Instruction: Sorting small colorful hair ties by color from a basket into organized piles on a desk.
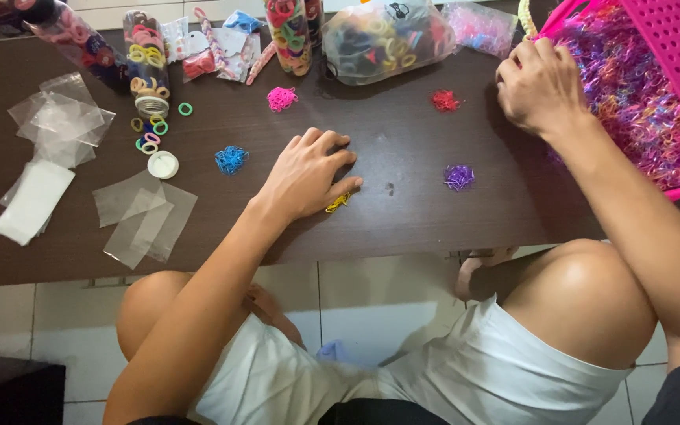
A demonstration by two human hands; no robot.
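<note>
Head view of a person seated at a low dark table (403,212), knees drawn up beneath its near edge. The two hands work well apart. The left hand (308,175) rests palm down near the table's middle, fingers spread and loosely bent, its fingertips pressing on a small cluster of yellow elastic bands (338,203) that shows just under the thumb side; nothing is pinched, the bands being pinned against the surface rather than lifted. The right hand (539,85) reaches to the far right corner, fingers curled down into the mouth of a tilted pink perforated basket (674,47), which is heaped with mixed small bands (631,94); whether the fingers have closed on any cannot be told, as they are buried in the heap. The basket leans toward the person, so its contents lie within easy reach. Single-colour piles sit apart on the bare wood, presumably to keep colours separate: pink (281,98), red (445,100), blue (230,159) and purple (459,177). Flat clear plastic bags (143,216) lie spread at the left, near a tipped jar of larger hair rings (147,67) and its white lid (163,164). Further jars and a filled clear bag (383,39) line the far edge.
</note>
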